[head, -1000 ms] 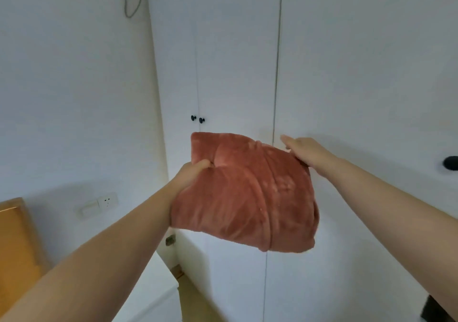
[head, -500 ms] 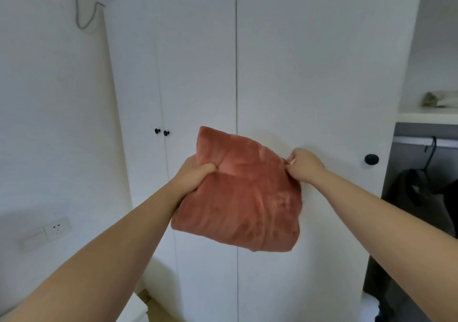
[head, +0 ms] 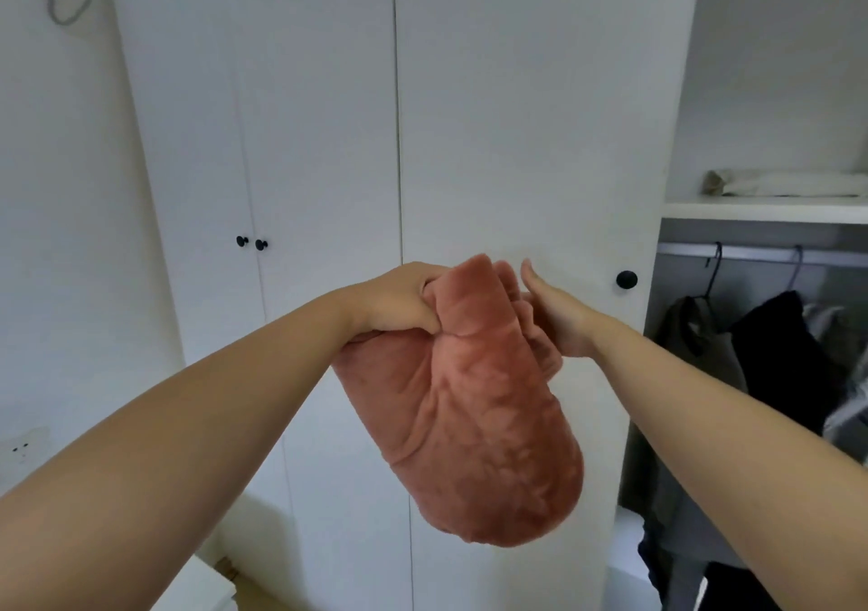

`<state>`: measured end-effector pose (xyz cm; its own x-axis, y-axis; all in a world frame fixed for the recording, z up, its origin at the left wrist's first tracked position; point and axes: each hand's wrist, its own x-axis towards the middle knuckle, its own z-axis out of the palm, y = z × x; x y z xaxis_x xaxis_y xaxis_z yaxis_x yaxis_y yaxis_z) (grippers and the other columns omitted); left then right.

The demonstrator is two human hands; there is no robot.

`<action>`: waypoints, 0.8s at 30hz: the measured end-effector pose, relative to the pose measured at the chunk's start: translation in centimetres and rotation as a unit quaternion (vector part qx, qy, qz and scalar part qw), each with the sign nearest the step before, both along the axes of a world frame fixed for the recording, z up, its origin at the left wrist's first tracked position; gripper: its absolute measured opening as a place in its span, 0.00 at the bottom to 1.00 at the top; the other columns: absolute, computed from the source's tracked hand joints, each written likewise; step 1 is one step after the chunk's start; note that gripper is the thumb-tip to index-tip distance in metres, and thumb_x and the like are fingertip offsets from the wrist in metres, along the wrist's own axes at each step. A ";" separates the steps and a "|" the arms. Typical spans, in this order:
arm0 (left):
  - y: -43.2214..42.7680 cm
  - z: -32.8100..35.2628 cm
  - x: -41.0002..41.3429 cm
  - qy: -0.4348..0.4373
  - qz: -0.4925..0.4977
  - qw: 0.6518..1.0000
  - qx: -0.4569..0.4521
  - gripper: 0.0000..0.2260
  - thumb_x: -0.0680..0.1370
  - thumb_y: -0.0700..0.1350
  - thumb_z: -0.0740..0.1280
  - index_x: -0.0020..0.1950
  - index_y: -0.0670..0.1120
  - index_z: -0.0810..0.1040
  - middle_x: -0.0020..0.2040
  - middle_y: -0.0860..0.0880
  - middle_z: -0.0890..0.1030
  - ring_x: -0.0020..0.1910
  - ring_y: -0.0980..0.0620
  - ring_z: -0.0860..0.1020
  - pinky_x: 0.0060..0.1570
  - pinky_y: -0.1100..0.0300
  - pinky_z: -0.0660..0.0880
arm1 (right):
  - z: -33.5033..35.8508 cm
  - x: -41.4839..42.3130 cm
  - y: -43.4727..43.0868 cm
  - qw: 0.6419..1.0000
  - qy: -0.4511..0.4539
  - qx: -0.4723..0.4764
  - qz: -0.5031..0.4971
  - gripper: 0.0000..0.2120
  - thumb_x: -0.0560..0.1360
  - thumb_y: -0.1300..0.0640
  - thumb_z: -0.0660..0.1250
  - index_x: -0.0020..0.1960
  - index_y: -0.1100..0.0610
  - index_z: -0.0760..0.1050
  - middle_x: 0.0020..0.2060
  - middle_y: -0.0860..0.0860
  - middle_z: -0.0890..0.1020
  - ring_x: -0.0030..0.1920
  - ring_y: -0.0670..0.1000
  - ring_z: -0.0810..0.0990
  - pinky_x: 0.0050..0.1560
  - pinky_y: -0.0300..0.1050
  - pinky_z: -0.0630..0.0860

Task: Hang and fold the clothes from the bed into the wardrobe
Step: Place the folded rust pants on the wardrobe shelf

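Before the closed white wardrobe door (head: 516, 117): a folded rust-pink plush garment (head: 479, 422) hangs in the air, its top level with the round black knob (head: 626, 279).
Left hand (head: 399, 300): fingers curled, gripping the garment's top edge.
Right hand (head: 559, 314): fingers straight and together, flat against its right side.
Change: half a second ago the right hand pinched a corner and the garment hung broad; now it hangs narrow and longer.
Open compartment, right edge: white shelf (head: 761, 212) bears a pale folded cloth (head: 779, 183); beneath, a rail (head: 751, 252) carries dark hanging clothes (head: 789, 356).
Room: the door's right edge stands between garment and compartment.
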<state>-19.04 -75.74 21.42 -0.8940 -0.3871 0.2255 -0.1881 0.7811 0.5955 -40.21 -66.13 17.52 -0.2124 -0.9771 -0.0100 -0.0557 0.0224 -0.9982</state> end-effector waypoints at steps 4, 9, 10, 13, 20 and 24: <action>-0.3 0.0 -1.3 0.027 0.042 0.998 -0.039 0.10 0.64 0.43 0.70 0.45 0.49 0.79 0.43 0.53 0.82 0.44 0.53 0.80 0.43 0.62 0.74 | -0.7 -1.0 2.8 0.995 -0.001 0.041 0.086 0.45 0.70 0.25 0.42 0.63 0.59 0.75 0.56 0.58 0.78 0.61 0.59 0.78 0.64 0.54 0.68; 0.2 0.5 -3.8 0.061 0.064 0.996 -0.013 0.14 0.62 0.45 0.69 0.47 0.44 0.79 0.45 0.47 0.82 0.45 0.49 0.80 0.44 0.57 0.75 | 0.0 -0.3 6.1 0.986 0.148 0.021 0.077 0.37 0.71 0.38 0.68 0.73 0.43 0.53 0.71 0.48 0.66 0.66 0.45 0.72 0.61 0.43 0.74; 0.4 0.7 -4.4 0.061 0.062 0.996 -0.007 0.14 0.63 0.45 0.69 0.47 0.43 0.79 0.46 0.46 0.83 0.46 0.48 0.80 0.44 0.56 0.76 | 0.1 -0.3 6.3 0.980 0.188 0.025 0.054 0.45 0.65 0.43 0.76 0.74 0.43 0.53 0.69 0.46 0.68 0.65 0.45 0.73 0.62 0.43 0.74; 0.9 1.2 -6.2 0.057 0.040 0.997 0.019 0.08 0.68 0.40 0.69 0.47 0.43 0.80 0.44 0.47 0.82 0.44 0.50 0.80 0.44 0.59 0.75 | 1.3 0.2 7.5 0.959 0.277 0.018 -0.048 0.31 0.68 0.60 0.74 0.67 0.49 0.68 0.58 0.47 0.79 0.57 0.47 0.79 0.60 0.44 0.75; 3.8 4.4 -11.3 0.086 -0.034 0.996 -0.011 0.09 0.73 0.51 0.71 0.51 0.52 0.79 0.46 0.55 0.80 0.46 0.55 0.79 0.42 0.63 0.72 | 5.5 -2.8 12.7 0.918 0.250 0.007 -0.308 0.07 0.60 0.62 0.67 0.31 0.54 0.70 0.28 0.47 0.75 0.34 0.48 0.73 0.37 0.42 0.67; 7.2 7.9 -14.7 0.166 -0.041 0.973 -0.154 0.14 0.75 0.58 0.66 0.58 0.54 0.76 0.52 0.56 0.80 0.51 0.54 0.77 0.49 0.59 0.71 | 9.9 -5.5 16.9 0.881 0.247 -0.016 -0.404 0.05 0.53 0.59 0.67 0.23 0.53 0.71 0.24 0.46 0.73 0.30 0.47 0.71 0.32 0.40 0.66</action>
<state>-33.69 -68.55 29.29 -0.7774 -0.1861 0.6008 0.0445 0.9366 0.3477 -45.67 -49.27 27.46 -0.8092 -0.5038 0.3023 -0.4615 0.2266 -0.8577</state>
